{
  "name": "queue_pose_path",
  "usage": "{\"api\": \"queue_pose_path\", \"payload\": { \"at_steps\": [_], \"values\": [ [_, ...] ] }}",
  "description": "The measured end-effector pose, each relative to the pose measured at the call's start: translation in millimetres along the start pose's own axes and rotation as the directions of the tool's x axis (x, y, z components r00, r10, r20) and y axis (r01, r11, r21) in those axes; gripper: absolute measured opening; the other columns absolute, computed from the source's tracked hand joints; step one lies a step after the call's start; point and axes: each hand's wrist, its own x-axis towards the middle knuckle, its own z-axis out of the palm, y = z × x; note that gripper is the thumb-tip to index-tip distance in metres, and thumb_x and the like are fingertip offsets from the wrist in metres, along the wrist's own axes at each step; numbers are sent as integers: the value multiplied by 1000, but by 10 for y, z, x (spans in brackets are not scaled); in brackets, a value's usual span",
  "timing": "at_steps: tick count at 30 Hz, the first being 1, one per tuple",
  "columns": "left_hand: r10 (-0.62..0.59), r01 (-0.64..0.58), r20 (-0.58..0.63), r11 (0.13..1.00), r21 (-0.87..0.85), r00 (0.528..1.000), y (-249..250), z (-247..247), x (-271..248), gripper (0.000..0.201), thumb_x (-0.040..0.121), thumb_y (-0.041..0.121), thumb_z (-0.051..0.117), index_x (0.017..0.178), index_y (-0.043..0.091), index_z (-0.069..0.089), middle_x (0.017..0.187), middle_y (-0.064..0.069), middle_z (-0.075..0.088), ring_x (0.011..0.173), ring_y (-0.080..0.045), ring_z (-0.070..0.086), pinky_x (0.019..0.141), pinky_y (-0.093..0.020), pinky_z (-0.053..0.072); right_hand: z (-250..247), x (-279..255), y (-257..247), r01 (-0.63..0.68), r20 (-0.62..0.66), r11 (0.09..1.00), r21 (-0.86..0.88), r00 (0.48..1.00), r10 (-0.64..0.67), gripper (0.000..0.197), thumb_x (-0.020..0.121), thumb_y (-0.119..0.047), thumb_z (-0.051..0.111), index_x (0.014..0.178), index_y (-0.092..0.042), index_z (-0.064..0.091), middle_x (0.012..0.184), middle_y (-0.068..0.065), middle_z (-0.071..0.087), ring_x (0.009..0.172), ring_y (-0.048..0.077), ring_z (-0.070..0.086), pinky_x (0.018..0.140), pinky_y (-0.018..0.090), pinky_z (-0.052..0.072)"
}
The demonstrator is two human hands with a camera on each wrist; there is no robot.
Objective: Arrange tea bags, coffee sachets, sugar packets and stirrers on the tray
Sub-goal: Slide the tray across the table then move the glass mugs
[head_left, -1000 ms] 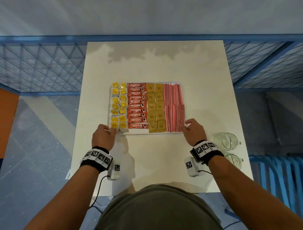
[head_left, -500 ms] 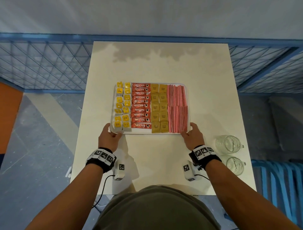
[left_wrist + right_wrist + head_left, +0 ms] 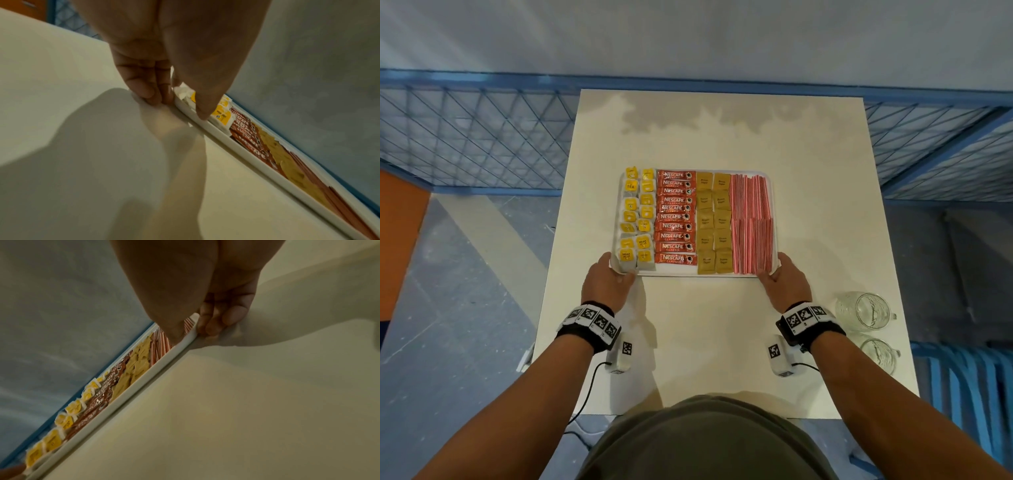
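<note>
A white tray (image 3: 681,275) lies mid-table, filled in columns: yellow tea bags (image 3: 637,219) on the left, red Nescafe coffee sachets (image 3: 675,217), brown sugar packets (image 3: 714,222), and red-striped stirrers (image 3: 751,222) on the right. My left hand (image 3: 610,277) grips the tray's near left corner. In the left wrist view the left hand (image 3: 176,104) has its thumb over the rim (image 3: 257,162) by a tea bag and its fingers against the outer edge. My right hand (image 3: 784,279) grips the near right corner. The right wrist view shows the right hand (image 3: 194,333) with its thumb inside by the stirrers and fingers outside.
Two glass mugs (image 3: 863,311) (image 3: 880,353) stand at the right edge of the white table (image 3: 722,342). A blue wire fence (image 3: 482,137) runs behind and beside the table. Blue slats (image 3: 969,383) show at the lower right.
Both hands have slid from the items along the tray's near edge out to its two near corners and now grip the rim. The tray's contents look unchanged.
</note>
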Motion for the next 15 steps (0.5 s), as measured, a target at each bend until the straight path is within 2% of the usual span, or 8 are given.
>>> {"api": "queue_pose_path", "payload": {
  "at_steps": [2,4,7,8,10,12,15],
  "values": [
    [41,-39,-14,994,102,999,32,-47,13,42,80,44,73,109,19,55,104,-9,61,100,-30,59,77,-37,49,-9,23,11,52,-29,998,-48,998,-53,48,86,-55,66,123,-25,56,104,2,62,94,25,65,79,37,53],
    [89,-86,-14,984,158,996,48,-71,40,51,79,43,76,115,16,53,117,-12,57,110,-33,55,84,-42,50,-29,25,5,81,-39,992,-101,996,-86,57,85,-54,70,128,-20,54,116,6,56,104,28,60,82,38,51],
    [173,-175,27,974,145,985,42,-80,101,58,76,47,76,118,20,47,123,-5,54,116,-30,53,87,-44,54,-42,42,5,184,-38,968,-171,980,-193,79,85,-53,73,145,-13,43,145,12,46,129,34,46,103,47,46],
    [186,-191,49,972,137,981,40,-71,123,66,75,51,75,124,20,45,127,-5,52,120,-29,52,90,-46,55,-30,65,16,220,-25,959,-182,973,-228,85,85,-55,72,150,-13,37,153,12,40,136,35,41,109,50,42],
    [193,-207,102,966,155,976,48,-39,146,92,75,55,75,145,15,31,149,-10,38,137,-31,41,102,-51,50,-5,90,-4,255,26,949,-184,967,-255,96,86,-58,69,158,-14,25,165,12,23,151,32,24,121,51,30],
    [205,-227,132,956,184,970,101,-2,144,109,76,48,81,156,14,15,163,-12,19,150,-29,24,112,-51,40,45,109,-30,288,57,941,-180,958,-282,103,86,-57,70,161,-12,14,169,11,10,157,25,10,125,48,21],
    [200,-222,136,961,166,970,164,15,144,114,78,45,81,159,15,8,167,-10,8,153,-27,18,114,-51,38,86,98,-84,290,65,942,-168,957,-283,109,86,-54,71,162,-12,6,171,7,1,157,21,4,126,45,21]
  ]
}}
